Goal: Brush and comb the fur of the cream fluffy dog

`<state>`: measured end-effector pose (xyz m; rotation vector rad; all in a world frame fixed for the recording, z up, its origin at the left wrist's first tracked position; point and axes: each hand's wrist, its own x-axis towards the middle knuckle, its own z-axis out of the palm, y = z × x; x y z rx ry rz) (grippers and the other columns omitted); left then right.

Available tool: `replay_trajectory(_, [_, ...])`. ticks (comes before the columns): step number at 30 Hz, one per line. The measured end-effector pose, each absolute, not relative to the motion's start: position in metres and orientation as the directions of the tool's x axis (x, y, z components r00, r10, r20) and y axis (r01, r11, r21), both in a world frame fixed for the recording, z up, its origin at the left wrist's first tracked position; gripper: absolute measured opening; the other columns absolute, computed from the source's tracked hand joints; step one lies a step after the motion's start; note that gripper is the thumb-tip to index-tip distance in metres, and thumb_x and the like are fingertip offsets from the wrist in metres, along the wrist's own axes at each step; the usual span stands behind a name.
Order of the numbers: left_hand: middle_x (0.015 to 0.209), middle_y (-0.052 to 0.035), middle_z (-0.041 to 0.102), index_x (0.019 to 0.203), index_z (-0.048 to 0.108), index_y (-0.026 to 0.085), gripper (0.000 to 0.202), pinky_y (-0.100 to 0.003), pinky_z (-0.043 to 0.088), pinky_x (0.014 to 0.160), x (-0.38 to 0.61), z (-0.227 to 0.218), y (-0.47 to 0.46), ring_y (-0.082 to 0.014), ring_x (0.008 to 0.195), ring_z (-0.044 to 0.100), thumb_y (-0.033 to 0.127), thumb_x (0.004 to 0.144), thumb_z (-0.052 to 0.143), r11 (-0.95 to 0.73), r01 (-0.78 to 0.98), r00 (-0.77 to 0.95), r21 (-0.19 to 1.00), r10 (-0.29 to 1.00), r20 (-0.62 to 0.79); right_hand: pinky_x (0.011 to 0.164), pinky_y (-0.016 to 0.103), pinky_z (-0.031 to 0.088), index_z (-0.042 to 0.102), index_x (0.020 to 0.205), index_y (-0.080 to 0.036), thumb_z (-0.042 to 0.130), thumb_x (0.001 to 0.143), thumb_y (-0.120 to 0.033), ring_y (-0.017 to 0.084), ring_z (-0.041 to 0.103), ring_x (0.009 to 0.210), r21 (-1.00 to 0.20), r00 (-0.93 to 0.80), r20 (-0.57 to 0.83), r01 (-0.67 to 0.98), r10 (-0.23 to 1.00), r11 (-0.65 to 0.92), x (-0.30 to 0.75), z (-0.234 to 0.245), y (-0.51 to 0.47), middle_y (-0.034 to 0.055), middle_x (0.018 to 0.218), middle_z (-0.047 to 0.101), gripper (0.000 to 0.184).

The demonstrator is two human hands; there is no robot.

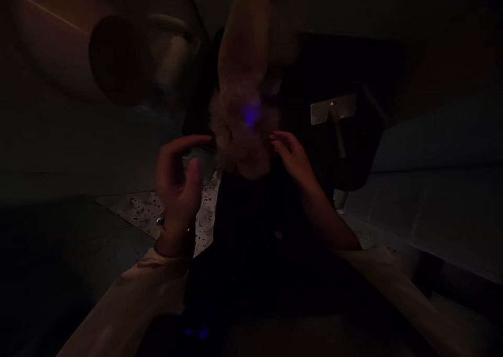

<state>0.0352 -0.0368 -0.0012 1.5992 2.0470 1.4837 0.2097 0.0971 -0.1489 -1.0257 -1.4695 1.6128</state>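
The left hand (176, 189) was half curled and the right hand (293, 158) loosely curved, both on either side of a tan furry object (243, 121) at frame centre; whether either gripped it could not be told. Dark cloth (255, 231) lay below, a speckled surface (141, 213) at left, and a pale metal plate (333, 109) at right.

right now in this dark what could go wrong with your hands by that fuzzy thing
Dim light is the main risk: the left hand and right hand sit either side of the fuzzy tan mass, too dark to tell if they touch it, so a grip could miss. The pale metal plate to the right might catch that hand if it swings out.
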Motion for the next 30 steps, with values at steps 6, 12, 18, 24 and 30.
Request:
replay_trajectory(6, [0.124,-0.0106,0.061,0.124,0.053,0.017,0.042,-0.036,0.049,0.103,0.037,-0.087,0.002,-0.0199,0.117,0.059,0.044,0.093,0.059,0.030,0.704,-0.186,0.710,0.972,0.144,0.109,0.049,0.045,0.054,0.127,-0.024,0.075,0.070,-0.056,0.026,0.058,0.122,-0.965,-0.417,-0.260,0.091,0.871,-0.244,0.200,-0.181,0.099,0.0099,0.129,0.061,0.069])
replay_trajectory(12, [0.131,-0.0130,0.053,0.131,0.045,0.016,0.050,-0.037,0.042,0.112,0.067,-0.115,0.021,-0.0217,0.128,0.049,0.040,0.091,0.064,-0.050,0.747,-0.081,0.663,0.983,0.165,0.105,0.046,0.050,0.042,0.137,-0.030,0.072,0.071,-0.055,0.023,0.057,0.124,-0.936,-0.408,-0.216,-0.173,0.887,-0.308,0.204,-0.179,0.099,0.0066,0.136,0.057,0.077])
replay_trajectory(18, [0.139,-0.0208,0.043,0.136,0.045,0.007,0.074,-0.046,0.038,0.112,0.087,-0.114,0.041,-0.0328,0.131,0.042,0.039,0.078,0.078,-0.080,0.907,0.047,0.414,0.995,0.089,0.107,0.043,0.049,0.046,0.128,-0.030,0.074,0.069,-0.056,0.021,0.057,0.122,-0.917,-0.335,-0.246,-0.222,0.909,-0.330,0.210,-0.172,0.106,0.0031,0.131,0.060,0.070])
replay_trajectory(24, [0.135,-0.0201,0.047,0.122,0.060,0.009,0.065,-0.048,0.039,0.109,0.113,-0.108,0.060,-0.0343,0.127,0.043,0.064,0.087,0.056,-0.060,0.922,0.033,0.382,0.996,0.077,0.104,0.042,0.050,0.051,0.116,-0.028,0.067,0.079,-0.053,0.021,0.061,0.116,-0.963,-0.172,-0.185,-0.165,0.968,-0.213,0.241,-0.169,0.109,0.0048,0.119,0.063,0.047])
replay_trajectory(30, [0.114,-0.0153,0.063,0.103,0.064,0.008,0.052,-0.051,0.020,0.121,0.126,-0.106,0.099,-0.0297,0.127,0.049,0.051,0.102,0.034,-0.260,0.942,0.270,0.211,0.962,-0.024,0.099,0.035,0.052,0.056,0.103,-0.024,0.070,0.079,-0.036,0.016,0.065,0.105,-0.964,-0.050,-0.100,-0.244,0.994,-0.109,0.262,-0.183,0.110,0.0017,0.104,0.067,0.030])
